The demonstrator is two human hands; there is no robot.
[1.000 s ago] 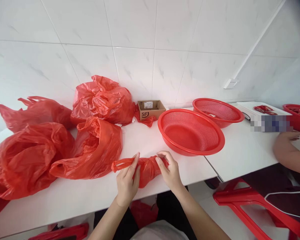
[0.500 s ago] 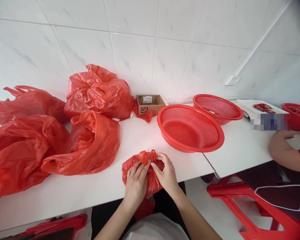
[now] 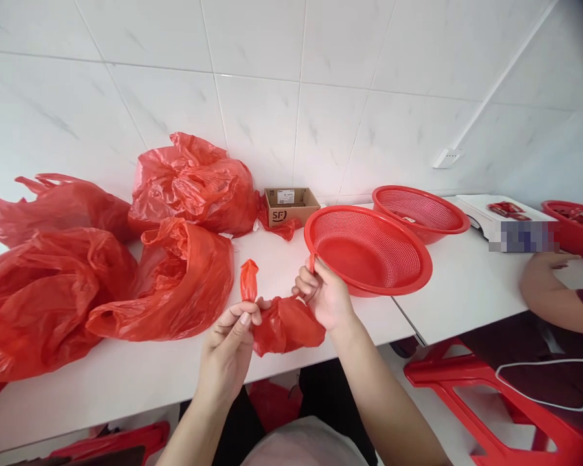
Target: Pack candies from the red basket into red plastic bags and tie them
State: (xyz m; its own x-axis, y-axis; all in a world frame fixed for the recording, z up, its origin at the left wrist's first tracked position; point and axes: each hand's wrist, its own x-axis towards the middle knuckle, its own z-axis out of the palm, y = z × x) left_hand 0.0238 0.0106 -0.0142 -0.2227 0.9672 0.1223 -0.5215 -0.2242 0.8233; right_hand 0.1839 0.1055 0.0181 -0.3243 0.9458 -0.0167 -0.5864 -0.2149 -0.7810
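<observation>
A small red plastic bag (image 3: 284, 323) hangs between my two hands just above the white table's (image 3: 140, 369) front edge. My left hand (image 3: 228, 353) pinches one twisted handle, whose end sticks up by my fingertips. My right hand (image 3: 323, 294) is closed on the other handle, close to the rim of the nearer red basket (image 3: 369, 249). The bag's bunched body sags between the two hands.
Several large crumpled red bags (image 3: 102, 259) fill the table's left side. A small cardboard box (image 3: 290, 205) sits by the tiled wall. A second red basket (image 3: 420, 210) stands behind the first. Another person's arm (image 3: 554, 288) rests on the adjoining table at right. Red stools (image 3: 490, 401) stand below.
My hands were pressed together over the bunched bag; now they have drawn apart, each pulling a handle outward, with the bag lifted slightly.
</observation>
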